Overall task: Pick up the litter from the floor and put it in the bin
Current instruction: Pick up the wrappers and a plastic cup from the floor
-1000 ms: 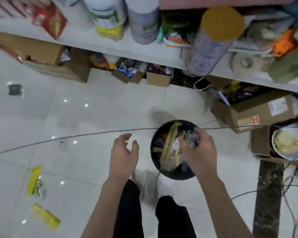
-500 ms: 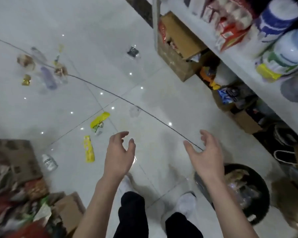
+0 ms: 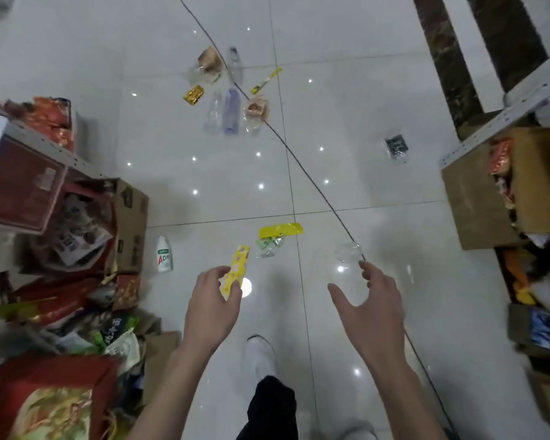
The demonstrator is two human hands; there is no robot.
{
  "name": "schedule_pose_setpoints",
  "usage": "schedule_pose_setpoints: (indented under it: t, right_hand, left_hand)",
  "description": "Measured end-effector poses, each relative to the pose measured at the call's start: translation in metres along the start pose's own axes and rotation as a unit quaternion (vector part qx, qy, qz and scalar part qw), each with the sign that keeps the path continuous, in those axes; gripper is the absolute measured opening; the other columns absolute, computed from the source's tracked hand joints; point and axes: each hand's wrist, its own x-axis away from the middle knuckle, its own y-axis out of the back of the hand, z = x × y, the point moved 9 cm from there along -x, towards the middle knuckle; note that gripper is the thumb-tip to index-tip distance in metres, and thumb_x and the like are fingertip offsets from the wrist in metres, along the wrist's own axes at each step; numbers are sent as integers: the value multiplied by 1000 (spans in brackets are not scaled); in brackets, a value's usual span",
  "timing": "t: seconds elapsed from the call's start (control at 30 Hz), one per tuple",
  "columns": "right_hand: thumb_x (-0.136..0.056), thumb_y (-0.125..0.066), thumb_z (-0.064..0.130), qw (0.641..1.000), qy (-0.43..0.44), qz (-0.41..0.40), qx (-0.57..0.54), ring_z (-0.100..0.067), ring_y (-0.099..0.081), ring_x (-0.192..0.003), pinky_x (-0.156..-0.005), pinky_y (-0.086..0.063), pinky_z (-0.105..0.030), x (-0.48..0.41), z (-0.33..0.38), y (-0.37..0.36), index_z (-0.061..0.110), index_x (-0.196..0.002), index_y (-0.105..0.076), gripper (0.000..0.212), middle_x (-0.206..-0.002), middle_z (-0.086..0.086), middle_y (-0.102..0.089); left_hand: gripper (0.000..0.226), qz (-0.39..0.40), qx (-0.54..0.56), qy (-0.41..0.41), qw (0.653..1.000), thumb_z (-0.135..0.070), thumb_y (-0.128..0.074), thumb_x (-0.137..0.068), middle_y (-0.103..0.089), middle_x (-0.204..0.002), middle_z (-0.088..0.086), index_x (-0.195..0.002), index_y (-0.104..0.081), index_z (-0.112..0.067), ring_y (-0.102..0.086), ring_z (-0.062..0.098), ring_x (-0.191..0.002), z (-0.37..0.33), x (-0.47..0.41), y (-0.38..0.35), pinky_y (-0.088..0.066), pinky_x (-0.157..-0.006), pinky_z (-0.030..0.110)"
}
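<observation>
Bin gone; yellow wrapper (image 3: 238, 263) beside left hand (image 3: 211, 308), right hand (image 3: 370, 308) apart.

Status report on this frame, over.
Left hand and right hand open, empty. Left over yellow wrapper lying on floor. Bin out of view. Cable crosses floor by right hand.

White tiled floor (image 3: 362, 90) — strewn wrappers (image 3: 280, 230), bottles (image 3: 231, 111), a cable (image 3: 315, 185).

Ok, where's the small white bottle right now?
Head view, left of centre: the white bottle lies on the floor beside the cardboard box, left of the yellow wrapper.
</observation>
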Motion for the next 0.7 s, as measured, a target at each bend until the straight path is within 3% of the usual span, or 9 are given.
schedule_pose_setpoints:
  t: [0.37, 0.7]
  right_hand:
    - [-81, -70, 50, 989, 69, 59, 119, -19, -49, -122, -104, -35, -40, -116, 26, -157, 31, -139, -46, 65, -132, 2, -51]
    - [-82, -71, 48, 970, 151, 84, 172, -25, -50, -119, -93, -33, -35, -253, -42, -348, 26, -139, -50, 64, -129, -2, -54]
  left_hand:
    - [38, 0, 13, 91, 996, -29, -61, -92, -55, -128, 0, -129, -55, -18, -58, 18, -108, 132, -111, -43, -47, -90, 34]
    - [48, 19, -9, 111, 994, -43, -60, -91, -52, -133, -1, -133, -50, -21, -57, 20, -116, 266, -238, -195, -48, -90, 38]
